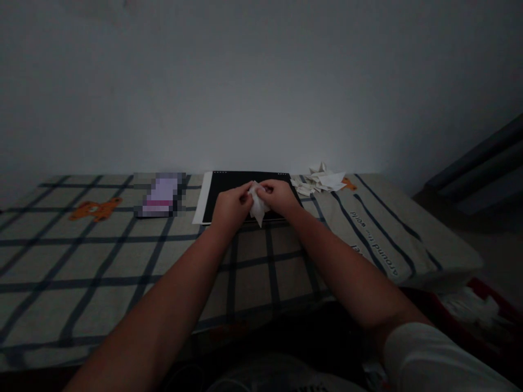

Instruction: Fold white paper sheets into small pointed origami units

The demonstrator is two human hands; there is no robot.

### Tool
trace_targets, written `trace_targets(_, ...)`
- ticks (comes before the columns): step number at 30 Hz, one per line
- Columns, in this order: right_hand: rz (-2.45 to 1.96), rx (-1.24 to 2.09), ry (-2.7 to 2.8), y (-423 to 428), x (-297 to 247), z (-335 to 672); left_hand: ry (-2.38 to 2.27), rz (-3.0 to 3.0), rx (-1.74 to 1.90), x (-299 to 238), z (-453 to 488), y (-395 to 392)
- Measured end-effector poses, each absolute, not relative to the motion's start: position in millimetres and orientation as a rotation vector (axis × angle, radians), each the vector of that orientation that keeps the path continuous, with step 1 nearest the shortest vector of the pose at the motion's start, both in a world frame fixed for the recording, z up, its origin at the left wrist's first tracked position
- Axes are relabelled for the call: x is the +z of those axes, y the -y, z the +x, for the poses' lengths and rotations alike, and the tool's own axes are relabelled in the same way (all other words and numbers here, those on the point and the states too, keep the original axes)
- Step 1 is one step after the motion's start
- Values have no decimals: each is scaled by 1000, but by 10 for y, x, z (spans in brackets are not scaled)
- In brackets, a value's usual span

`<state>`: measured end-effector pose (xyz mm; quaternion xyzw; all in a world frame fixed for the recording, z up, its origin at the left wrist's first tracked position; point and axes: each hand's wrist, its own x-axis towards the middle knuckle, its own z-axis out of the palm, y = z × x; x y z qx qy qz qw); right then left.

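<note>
A small crumpled piece of white paper (pixel 258 203), perhaps tissue, is pinched between both hands, one corner pointing down toward me. My left hand (pixel 232 207) is closed on its left side, thumb and fingers together. From the right, my right hand (pixel 281 196) grips the same piece with bent fingers. Both hands are over a black sheet or pad (pixel 229 182) with small holes along its far edge. A white sheet edge (pixel 200 204) sticks out at the pad's left. Right of the pad lies a heap of torn or folded white paper pieces (pixel 322 181).
A phone (pixel 161 193) with a blurred screen lies on the left of the checked tablecloth (pixel 134 256). The wall (pixel 261 98) rises directly behind the table. At the lower right, a red container (pixel 482 310) holds whitish crumpled material. Dark bars (pixel 478 152) slant at the far right.
</note>
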<state>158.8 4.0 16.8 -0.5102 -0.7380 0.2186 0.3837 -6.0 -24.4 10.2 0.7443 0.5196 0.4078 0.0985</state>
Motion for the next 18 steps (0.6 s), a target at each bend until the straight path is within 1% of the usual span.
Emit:
trace_targets(5, -1212, 833, 1681, -136, 147, 1629, -1418, 1809, 1410, 25, -118, 113)
trace_targets(9, -1206, 1010, 1637, -165, 104, 1636, -1218, 1601, 1414, -41, -131, 26)
trace_targets(13, -1226, 1007, 1582, -174, 60, 1643, -1085, 1537, 1372, -60, -114, -4)
trace_targets(18, -1207, 1001, 1579, -171, 54, 1668, -1078, 1440, 1423, -31, -87, 16)
